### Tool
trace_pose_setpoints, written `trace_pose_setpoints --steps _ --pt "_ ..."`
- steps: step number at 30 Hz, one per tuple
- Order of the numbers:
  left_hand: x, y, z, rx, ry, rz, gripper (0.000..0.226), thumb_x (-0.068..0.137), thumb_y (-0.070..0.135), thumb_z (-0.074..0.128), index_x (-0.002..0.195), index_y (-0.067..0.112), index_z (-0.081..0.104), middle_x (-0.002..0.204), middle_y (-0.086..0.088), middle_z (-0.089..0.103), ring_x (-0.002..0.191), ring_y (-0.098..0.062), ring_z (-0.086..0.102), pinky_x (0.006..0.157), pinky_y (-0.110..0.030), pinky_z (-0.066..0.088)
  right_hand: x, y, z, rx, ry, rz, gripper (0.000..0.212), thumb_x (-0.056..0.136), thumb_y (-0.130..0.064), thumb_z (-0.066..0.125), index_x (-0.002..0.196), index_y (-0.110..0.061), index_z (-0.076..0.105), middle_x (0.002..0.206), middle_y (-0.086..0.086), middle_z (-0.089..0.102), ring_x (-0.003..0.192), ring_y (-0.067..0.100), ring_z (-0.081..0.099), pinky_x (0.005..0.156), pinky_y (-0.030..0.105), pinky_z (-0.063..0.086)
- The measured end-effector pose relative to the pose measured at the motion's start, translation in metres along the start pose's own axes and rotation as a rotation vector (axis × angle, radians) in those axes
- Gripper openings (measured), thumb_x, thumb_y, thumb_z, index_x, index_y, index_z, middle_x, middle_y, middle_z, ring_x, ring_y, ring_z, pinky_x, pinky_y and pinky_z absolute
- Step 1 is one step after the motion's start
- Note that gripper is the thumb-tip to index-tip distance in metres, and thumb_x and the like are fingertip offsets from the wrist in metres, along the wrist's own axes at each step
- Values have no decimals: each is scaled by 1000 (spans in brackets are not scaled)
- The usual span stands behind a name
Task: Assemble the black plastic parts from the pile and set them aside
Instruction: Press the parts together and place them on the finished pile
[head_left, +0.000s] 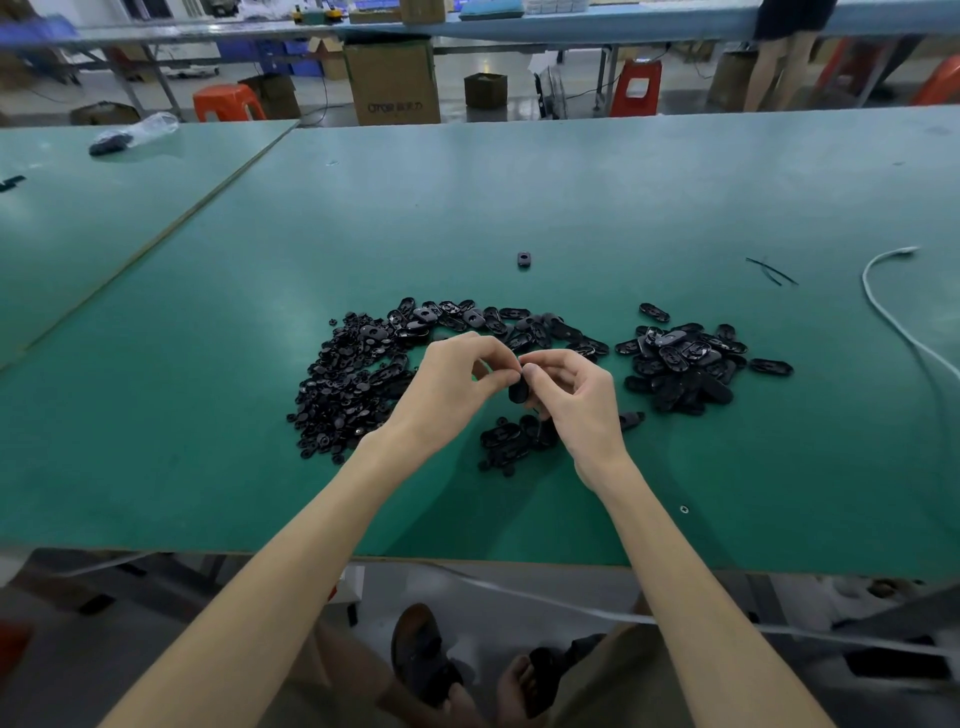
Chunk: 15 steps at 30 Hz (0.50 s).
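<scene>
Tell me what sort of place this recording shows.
Probably a factory assembly floor: a long green-topped workbench, piles of small black plastic parts, and brown cardboard cartons and red plastic stools behind.

table top (467, 208): green sheet, smooth, mostly matt with a soft sheen from the lights; front edge strip (467, 557) looks like bare wood or board, dull. oval shells (680, 364): black moulded plastic, glossy, catching highlights. small round pieces (343, 384): black plastic, duller, a few glints. held oval part (518, 391): black plastic, smooth. cable (883, 306): white, smooth plastic jacket. box (392, 83): brown matt cardboard. stool (228, 101): orange-red plastic, slightly glossy. bag (150, 127): clear shiny plastic film
</scene>
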<state>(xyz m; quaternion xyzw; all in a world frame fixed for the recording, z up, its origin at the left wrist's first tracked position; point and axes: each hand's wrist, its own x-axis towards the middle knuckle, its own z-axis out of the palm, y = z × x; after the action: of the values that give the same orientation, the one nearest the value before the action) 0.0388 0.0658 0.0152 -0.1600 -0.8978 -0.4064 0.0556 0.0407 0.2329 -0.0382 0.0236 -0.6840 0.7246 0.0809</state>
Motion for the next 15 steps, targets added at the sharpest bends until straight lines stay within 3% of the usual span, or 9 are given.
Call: trace_pose_setpoints --steps 5,11,15 --pt "1 -4 2 42 -5 37 10 92 17 77 90 26 73 91 13 64 82 -6 62 73 -9 43 0 1 -1 -4 -9 -11 10 99 -8 69 101 -14 77 83 3 78 66 7 67 60 16 50" --pt "-8 -8 6 201 51 210 7 97 21 72 102 18 76 103 9 61 82 -13 62 76 -36 54 1 3 -1 -2 6 14 9 100 -9 68 102 -14 76 83 4 79 67 11 67 60 23 51" --pt "-15 -17 10 193 83 256 17 98 19 70 113 16 78 108 5 62 78 -19 60 71 -34 51 1 3 -1 8 24 17 10 100 -10 68 101 -16 76 83 4 79 68 12 69 60 26 52"
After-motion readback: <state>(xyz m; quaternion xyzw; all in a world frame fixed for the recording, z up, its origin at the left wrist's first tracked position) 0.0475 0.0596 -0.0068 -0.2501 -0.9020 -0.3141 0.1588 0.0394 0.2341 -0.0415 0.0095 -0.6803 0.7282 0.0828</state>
